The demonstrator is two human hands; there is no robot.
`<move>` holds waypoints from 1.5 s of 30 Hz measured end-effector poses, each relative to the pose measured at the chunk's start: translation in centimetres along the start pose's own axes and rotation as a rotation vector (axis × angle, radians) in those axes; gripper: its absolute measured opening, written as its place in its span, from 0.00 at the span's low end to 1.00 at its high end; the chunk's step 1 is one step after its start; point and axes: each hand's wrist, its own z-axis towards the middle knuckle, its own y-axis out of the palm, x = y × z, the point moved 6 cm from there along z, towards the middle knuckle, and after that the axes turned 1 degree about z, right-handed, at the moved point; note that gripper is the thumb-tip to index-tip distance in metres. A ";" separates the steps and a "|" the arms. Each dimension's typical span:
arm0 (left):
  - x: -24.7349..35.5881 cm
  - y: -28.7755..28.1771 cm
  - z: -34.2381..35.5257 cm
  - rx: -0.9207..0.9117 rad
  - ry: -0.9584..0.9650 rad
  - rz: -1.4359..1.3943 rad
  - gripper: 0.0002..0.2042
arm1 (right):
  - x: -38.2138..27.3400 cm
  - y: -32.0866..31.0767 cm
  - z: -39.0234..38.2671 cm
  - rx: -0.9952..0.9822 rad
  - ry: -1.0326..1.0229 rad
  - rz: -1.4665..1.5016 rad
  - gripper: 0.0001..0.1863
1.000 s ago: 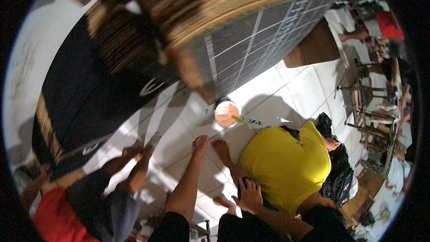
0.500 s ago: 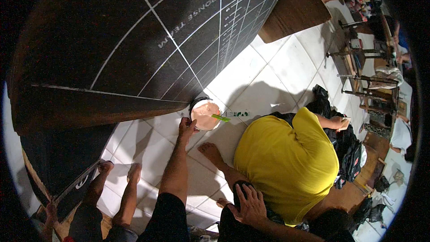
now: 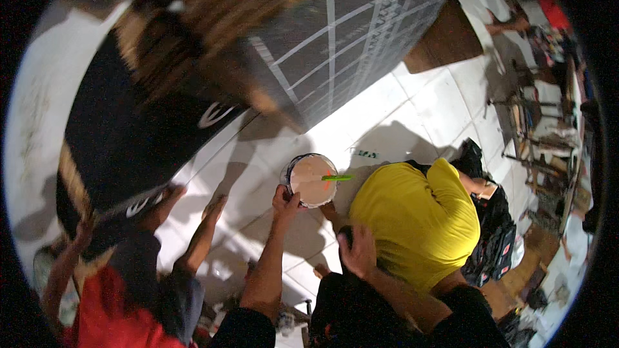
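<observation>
White floor tiles [image 3: 412, 109] lay below, with a dark gridded board [image 3: 348, 45] propped above them. The left hand [image 3: 285, 198] clasped the rim of a round white bucket of pinkish liquid [image 3: 311, 179], standing on the floor with a green stick [image 3: 338, 178] across it. The right hand [image 3: 358, 251] gripped a dark object, unclear, beside a person in a yellow shirt [image 3: 416, 219].

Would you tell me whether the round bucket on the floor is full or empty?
Nearly full: the bucket shows smooth pinkish liquid close to its rim, left hand gripping its edge.
</observation>
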 end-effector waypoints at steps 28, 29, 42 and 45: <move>5.5 -10.8 -78.3 1.450 0.569 -0.863 0.10 | -34.1 7.7 -61.2 -0.877 -2.443 -1.006 0.12; 4.2 -11.0 -79.9 1.521 0.494 -0.873 0.10 | -33.7 9.4 -63.1 -0.907 -2.508 -1.073 0.13; -2.8 -18.0 -91.3 2.070 0.474 -0.714 0.10 | -36.8 27.0 -74.6 -0.997 -2.593 -0.937 0.13; -2.2 -21.3 -91.3 2.144 0.434 -0.660 0.10 | -40.1 29.9 -74.1 -1.117 -2.537 -0.976 0.13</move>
